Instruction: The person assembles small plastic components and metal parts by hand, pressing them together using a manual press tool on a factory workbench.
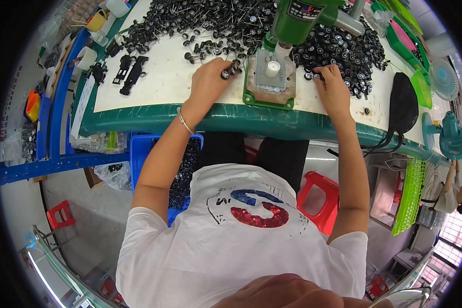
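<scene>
Here's the left hand [209, 83], just left of the green bench press [296, 23], its fingers closed on small black toy wheels [225, 74]: glossy, round, silvery hubs catching the light. Over to the right hand [337, 90], just right of the press, thumb and forefinger drawn close at the near edge of a wheel heap [344, 56]; whether they grip one, I can't tell. Between the hands, on the press's base, a grey metal plate [262, 77] carries a white cylindrical piece [272, 69]. Behind and left of the press, wheels on thin metal axles [200, 21] sprawl over the white worktop [161, 90]. Farther left of it lie black toy-car chassis [133, 76]; well right of it, a black cloth item with straps [403, 105].
</scene>
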`<state>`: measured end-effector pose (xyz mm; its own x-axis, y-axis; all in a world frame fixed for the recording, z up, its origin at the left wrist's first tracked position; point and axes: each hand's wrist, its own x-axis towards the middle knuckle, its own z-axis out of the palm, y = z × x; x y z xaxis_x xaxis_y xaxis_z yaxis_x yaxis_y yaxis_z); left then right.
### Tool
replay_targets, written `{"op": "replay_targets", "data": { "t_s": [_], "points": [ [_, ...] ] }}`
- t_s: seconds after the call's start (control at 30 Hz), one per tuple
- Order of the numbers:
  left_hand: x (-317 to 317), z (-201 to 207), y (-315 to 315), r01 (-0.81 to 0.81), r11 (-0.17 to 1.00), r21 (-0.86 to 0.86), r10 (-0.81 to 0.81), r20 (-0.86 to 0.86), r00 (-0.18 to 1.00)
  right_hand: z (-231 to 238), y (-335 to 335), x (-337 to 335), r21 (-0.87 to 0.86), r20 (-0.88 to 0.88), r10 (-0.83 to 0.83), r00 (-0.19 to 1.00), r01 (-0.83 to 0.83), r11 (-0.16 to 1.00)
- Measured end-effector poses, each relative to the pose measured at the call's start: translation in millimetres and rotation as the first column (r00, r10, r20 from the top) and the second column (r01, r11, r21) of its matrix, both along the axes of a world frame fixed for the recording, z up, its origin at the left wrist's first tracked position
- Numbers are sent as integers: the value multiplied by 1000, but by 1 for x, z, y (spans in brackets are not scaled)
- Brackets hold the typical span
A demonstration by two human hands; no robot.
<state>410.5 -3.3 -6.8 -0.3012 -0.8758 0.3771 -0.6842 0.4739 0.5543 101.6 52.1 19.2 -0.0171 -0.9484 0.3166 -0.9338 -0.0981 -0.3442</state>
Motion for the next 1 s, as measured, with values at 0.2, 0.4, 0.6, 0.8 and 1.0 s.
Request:
{"op": "replay_targets", "data": {
  "t_s": [0.2, 0.4, 0.6, 0.8, 1.0],
  "points": [
    [19, -4, -30, -4, 1000, 4, 4, -169, 986, 0, 5, -4, -39, 12, 66, 998, -66, 997],
    [30, 15, -20, -46, 974, 220, 142, -442, 886, 1, 8, -5, 2, 150, 29, 988, -29, 1000],
    [14, 35, -8, 144, 909, 391, 235, -766, 599, -4, -4, 10, -167, -149, 109, 983, -134, 977],
    [3, 35, -9, 410, 821, 397, 227, -886, 404, 8, -7, 21, -82, 438, 63, 897, -31, 996],
    [-10, 31, 1, 632, 652, 419, 292, -908, 301, 31, -12, 64, 26, 776, 156, 611, -278, 960]
  ]
}}
